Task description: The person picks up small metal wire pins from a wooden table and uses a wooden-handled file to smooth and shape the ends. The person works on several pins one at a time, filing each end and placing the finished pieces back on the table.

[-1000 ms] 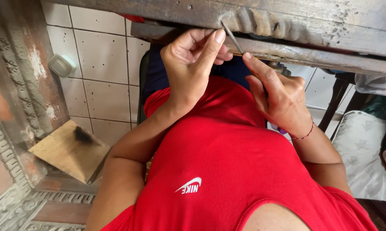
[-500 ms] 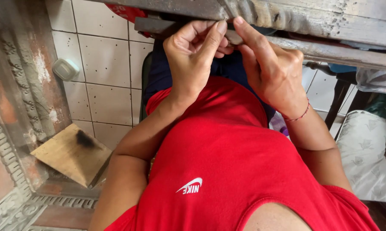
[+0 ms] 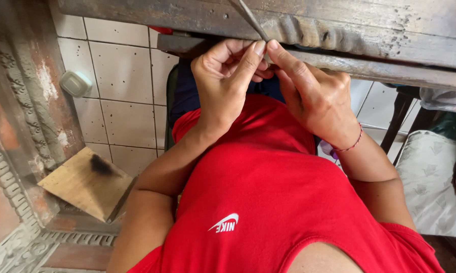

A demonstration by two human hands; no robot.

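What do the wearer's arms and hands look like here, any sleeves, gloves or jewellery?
Both arms are bare to the shoulder below a sleeveless red top with a small white logo. No gloves or rings show on the left hand or the right hand. A thin red cord bracelet circles the right wrist.

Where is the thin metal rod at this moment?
In the head view, the thin metal rod is at top centre, slanting across the worn wooden beam, its lower end pinched between the fingertips of the left hand and right hand.
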